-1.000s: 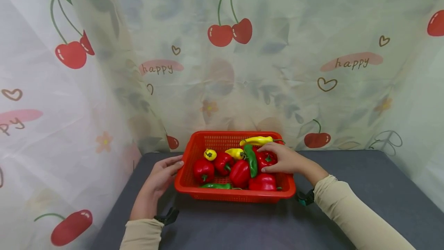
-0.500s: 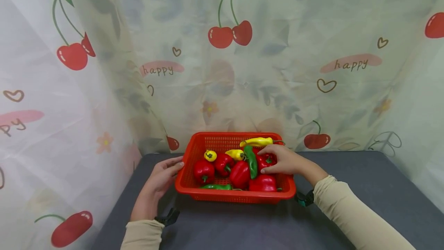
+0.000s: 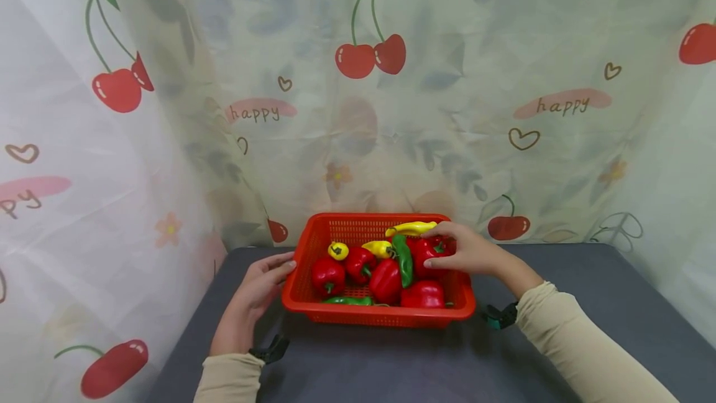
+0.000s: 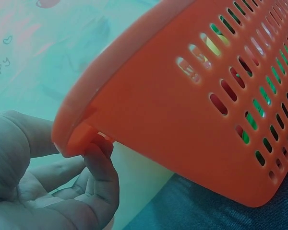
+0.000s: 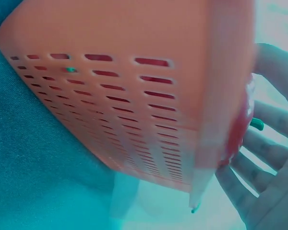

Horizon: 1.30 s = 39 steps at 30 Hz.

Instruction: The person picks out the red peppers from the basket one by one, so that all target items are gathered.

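Note:
An orange-red plastic basket (image 3: 386, 316) holds red bell peppers, yellow peppers and green peppers. My left hand (image 3: 263, 285) grips its left rim; in the left wrist view the thumb and curled fingers close about the rim's edge (image 4: 72, 120). At the basket's right side my right hand (image 3: 467, 250) holds a red bell pepper (image 3: 426, 261) between thumb and fingers. The right wrist view shows this pepper (image 5: 237, 127) and its green stem just above the rim, partly hidden by the basket wall. A long green pepper (image 3: 403, 260) lies left of it, and a long yellow pepper (image 3: 408, 229) behind.
The basket stands on a dark grey table (image 3: 386, 365). Behind and at both sides hangs a cherry-printed cloth (image 3: 380, 142). Inside the basket are further red bell peppers (image 3: 328, 275), a small yellow pepper (image 3: 338, 250) and a green pepper (image 3: 349, 300) by the front wall.
My right hand has shifted slightly up and to the right, and the red bell pepper's stem has moved with it. The left hand stays on the rim.

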Available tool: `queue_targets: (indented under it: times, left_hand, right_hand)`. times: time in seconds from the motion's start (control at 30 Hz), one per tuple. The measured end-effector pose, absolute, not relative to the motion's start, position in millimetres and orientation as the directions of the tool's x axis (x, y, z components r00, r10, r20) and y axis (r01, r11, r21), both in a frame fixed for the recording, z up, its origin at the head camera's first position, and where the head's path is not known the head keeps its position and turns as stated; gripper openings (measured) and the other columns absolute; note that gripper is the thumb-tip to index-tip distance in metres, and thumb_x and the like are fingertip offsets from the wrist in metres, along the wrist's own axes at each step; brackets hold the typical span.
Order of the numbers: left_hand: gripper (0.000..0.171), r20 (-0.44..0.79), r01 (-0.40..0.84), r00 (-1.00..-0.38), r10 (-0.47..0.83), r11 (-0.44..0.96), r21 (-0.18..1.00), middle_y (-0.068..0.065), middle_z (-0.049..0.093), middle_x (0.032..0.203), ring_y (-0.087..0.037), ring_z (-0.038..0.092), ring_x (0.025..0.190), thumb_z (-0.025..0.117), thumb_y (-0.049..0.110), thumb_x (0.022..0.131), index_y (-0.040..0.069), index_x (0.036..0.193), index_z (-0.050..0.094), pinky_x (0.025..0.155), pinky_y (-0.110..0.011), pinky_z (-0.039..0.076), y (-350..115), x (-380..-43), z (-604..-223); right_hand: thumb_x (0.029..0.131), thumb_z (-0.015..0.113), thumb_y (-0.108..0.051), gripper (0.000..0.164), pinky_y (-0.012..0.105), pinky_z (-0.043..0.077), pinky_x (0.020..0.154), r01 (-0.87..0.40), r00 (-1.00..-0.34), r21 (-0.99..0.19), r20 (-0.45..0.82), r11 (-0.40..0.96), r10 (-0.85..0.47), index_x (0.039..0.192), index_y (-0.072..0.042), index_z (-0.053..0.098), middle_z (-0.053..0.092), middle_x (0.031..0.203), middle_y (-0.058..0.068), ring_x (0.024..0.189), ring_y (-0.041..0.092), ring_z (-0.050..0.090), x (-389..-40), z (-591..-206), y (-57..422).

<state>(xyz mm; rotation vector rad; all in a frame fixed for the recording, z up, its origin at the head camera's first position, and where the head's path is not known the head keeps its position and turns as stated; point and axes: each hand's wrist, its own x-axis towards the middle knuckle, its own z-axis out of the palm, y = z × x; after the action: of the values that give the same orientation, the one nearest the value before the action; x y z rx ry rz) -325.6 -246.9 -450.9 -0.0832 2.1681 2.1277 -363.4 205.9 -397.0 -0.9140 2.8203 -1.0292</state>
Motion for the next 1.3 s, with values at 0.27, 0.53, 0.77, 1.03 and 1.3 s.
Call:
queue_targets:
  times: [0.27,0.53,0.77,1.03,1.3]
  left_hand:
    - [0.050,-0.110,-0.110,-0.993,0.031,0.022,0.994,-0.022,0.062,0.145,-0.021,0.070,0.110,0.065,0.018,0.107,0.000,0.153,0.054,0.095,-0.032,0.062,-247,-325,-450]
    - [0.051,-0.113,-0.113,-0.993,0.035,0.023,0.993,-0.024,0.060,0.149,-0.025,0.070,0.116,0.065,0.019,0.107,0.001,0.153,0.054,0.098,-0.035,0.062,-246,-324,-450]
    - [0.051,-0.112,-0.111,-0.993,0.043,0.023,0.994,-0.024,0.058,0.150,-0.025,0.069,0.118,0.064,0.019,0.107,0.001,0.153,0.053,0.098,-0.035,0.062,-247,-324,-450]
    - [0.051,-0.119,-0.119,-0.992,0.034,0.016,0.993,-0.022,0.058,0.151,-0.020,0.070,0.116,0.065,0.020,0.107,0.002,0.154,0.053,0.097,-0.032,0.062,-247,-326,-451]
    - [0.052,-0.116,-0.115,-0.993,0.033,0.026,0.993,-0.023,0.059,0.150,-0.020,0.071,0.115,0.065,0.021,0.107,0.001,0.153,0.053,0.097,-0.033,0.062,-246,-326,-451]
  right_hand:
    - [0.086,0.088,-0.038,0.059,0.050,0.058,0.099,-0.545,-0.830,-0.578,0.272,0.607,-0.486,0.136,-0.013,0.070,0.069,0.133,0.003,0.118,0.023,0.063,-355,-392,217]
    - [0.088,0.087,-0.036,0.057,0.046,0.060,0.098,-0.564,-0.823,-0.574,0.336,0.593,-0.458,0.138,-0.015,0.069,0.070,0.134,0.003,0.115,0.022,0.066,-342,-387,228]
    - [0.089,0.087,-0.030,0.056,0.029,0.058,0.097,-0.543,-0.840,-0.598,0.374,0.590,-0.394,0.140,-0.018,0.067,0.067,0.139,0.004,0.116,0.021,0.066,-332,-387,242]
    - [0.094,0.083,-0.022,0.057,0.021,0.059,0.093,-0.525,-0.851,-0.636,0.414,0.566,-0.324,0.145,-0.009,0.063,0.065,0.141,0.009,0.114,0.001,0.062,-318,-389,267]
    - [0.096,0.080,-0.013,0.051,0.010,0.055,0.089,-0.513,-0.854,-0.675,0.466,0.530,-0.232,0.143,-0.007,0.063,0.063,0.134,-0.004,0.108,-0.002,0.063,-306,-398,296]
